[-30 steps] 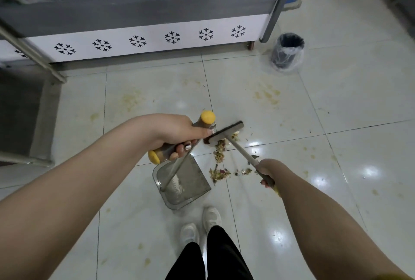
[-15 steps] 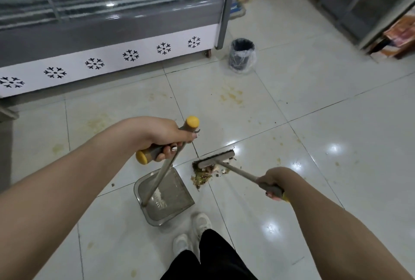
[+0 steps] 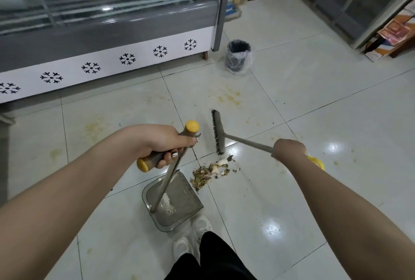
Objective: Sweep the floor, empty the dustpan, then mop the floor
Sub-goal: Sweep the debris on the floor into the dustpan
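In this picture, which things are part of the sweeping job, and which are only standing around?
For the job:
- broom, held by the right hand
- dustpan, its handle gripped by the left hand
- debris pile beside the dustpan
- lined bin, probably for emptying

Just there:
- display freezer
- cardboard boxes at the far right

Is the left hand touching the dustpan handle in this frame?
Touching. The head view shows the left hand gripping the dustpan handle, fingers curled round it between its yellow end caps.
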A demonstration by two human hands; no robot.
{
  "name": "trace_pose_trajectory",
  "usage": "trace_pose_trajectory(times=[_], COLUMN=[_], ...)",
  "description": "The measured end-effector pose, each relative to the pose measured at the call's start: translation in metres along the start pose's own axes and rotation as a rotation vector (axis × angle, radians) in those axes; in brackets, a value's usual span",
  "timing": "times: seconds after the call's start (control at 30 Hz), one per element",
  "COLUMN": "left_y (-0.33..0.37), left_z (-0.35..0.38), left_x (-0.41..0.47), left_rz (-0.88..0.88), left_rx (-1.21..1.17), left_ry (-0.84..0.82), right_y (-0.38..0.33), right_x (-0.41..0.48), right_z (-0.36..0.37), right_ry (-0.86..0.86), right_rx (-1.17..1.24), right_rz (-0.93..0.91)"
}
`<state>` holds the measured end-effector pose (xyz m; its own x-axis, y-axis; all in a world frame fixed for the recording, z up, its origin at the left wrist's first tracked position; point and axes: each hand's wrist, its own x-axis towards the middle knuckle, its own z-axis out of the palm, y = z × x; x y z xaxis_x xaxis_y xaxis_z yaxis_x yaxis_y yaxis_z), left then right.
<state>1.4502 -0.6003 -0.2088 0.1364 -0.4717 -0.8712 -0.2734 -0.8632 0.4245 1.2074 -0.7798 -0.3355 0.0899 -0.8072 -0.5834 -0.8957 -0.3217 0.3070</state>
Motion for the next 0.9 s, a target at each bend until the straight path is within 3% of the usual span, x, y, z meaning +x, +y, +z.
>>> trace_pose_trajectory(times=[0.17, 0.37, 0.43, 0.53, 0.6, 0.77, 0.9], left_y=[0.000, 0.001, 0.001, -0.003, -0.006, -0.015, -0.019], left_z=[-0.002, 0.001, 0.003, 0.005, 0.005, 0.008, 0.013], left_x=[0.003, 0.009, 0.010, 0.012, 0.014, 0.016, 0.017], left_rz=[-0.004, 0.003, 0.009, -0.002, -0.010, -0.014, -0.023], left_rx=[-0.025, 0.004, 0.018, 0.018, 0.024, 0.030, 0.041], left_ry=[0.010, -0.014, -0.021, -0.031, -0.029, -0.030, -0.035], right_y=[-0.017, -0.029, -0.033, -0.037, -0.033, -0.020, -0.019], right_x=[0.007, 0.010, 0.004, 0.001, 0.003, -0.001, -0.006], right_z=[0.020, 0.065, 0.063, 0.065, 0.079, 0.122, 0.132], right_ry=[-0.031, -0.241, -0.393, -0.692, -0.784, -0.841, -0.836], right_rx=[-0.156, 0.023, 0.128, 0.585, 0.847, 1.590, 1.804], right_rz=[0.030, 0.034, 0.044, 0.131, 0.221, 0.459, 0.478])
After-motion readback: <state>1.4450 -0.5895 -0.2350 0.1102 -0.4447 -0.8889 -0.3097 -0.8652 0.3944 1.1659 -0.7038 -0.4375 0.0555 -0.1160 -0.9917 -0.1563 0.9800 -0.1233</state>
